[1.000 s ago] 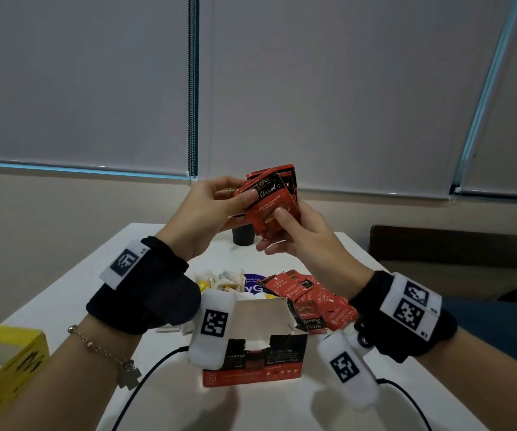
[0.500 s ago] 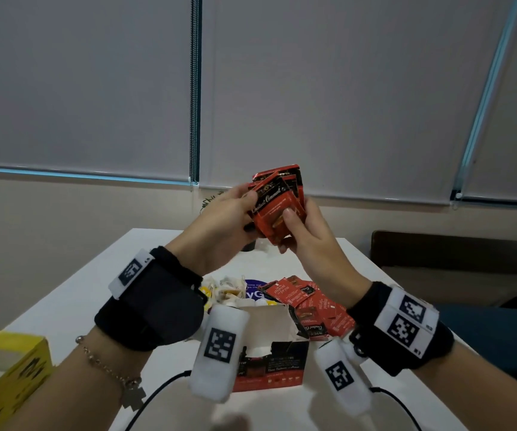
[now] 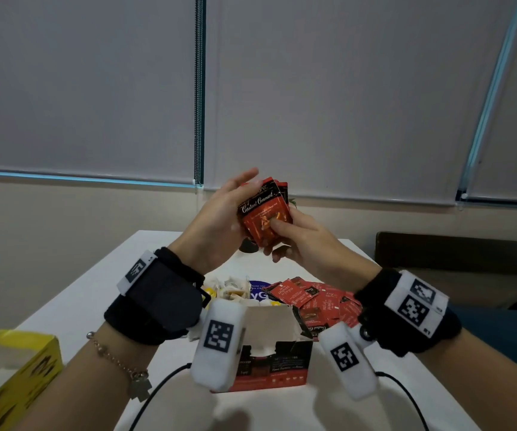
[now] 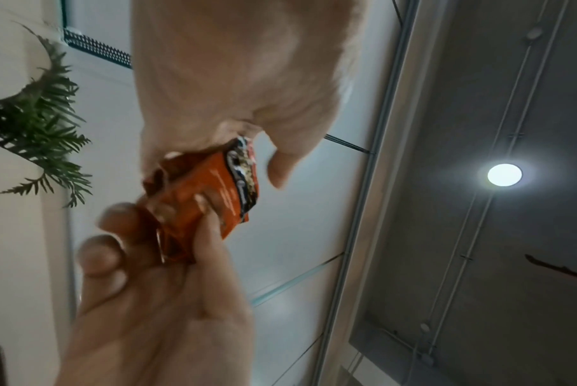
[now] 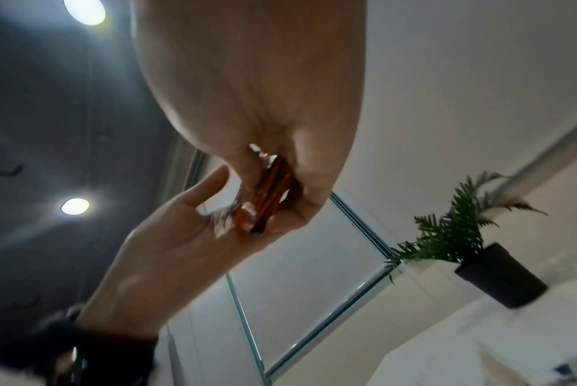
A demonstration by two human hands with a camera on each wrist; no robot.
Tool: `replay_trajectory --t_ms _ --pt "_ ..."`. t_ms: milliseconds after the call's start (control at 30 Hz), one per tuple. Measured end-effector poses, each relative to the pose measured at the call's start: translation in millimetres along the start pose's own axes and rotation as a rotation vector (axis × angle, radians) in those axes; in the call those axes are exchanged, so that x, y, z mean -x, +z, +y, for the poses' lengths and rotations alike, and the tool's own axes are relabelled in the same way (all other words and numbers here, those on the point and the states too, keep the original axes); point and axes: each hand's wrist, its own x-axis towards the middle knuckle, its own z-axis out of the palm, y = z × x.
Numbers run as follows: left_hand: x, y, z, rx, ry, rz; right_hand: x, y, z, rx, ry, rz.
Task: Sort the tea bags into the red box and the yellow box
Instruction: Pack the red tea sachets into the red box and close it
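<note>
Red tea bags (image 3: 265, 213) squared into a stack, above red box (image 3: 269, 359).
Right hand (image 3: 300, 241) pinches stack; left hand (image 3: 219, 222) flat-fingered against its edge. Best align edges first, then lower in together.

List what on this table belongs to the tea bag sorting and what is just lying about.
Job:
- red tea bags held up by right hand, left hand against them
- loose red tea bags
- pale tea bags
- red box
- yellow box

Lying about:
- potted plant
- purple sticker
</note>
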Motion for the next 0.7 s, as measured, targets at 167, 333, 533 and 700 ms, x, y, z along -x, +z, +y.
replay_trajectory --t_ms 167,333,533,700 --pt "0.6 0.7 -3.0 -0.034 -0.032 -0.106 3.6 2.2 -3.0 -0.265 0.105 -0.075" --pt "0.5 8.3 -6.1 0.047 0.085 0.016 4.9 13.4 -3.3 -0.352 0.226 -0.025" --pt "-0.4 12.5 -8.5 0.088 0.252 0.134 -2.4 21.0 -4.7 -0.471 0.332 0.029" --pt "1.9 15.4 -12.6 0.011 0.367 0.188 -8.4 23.9 -8.0 -0.511 0.391 -0.003"
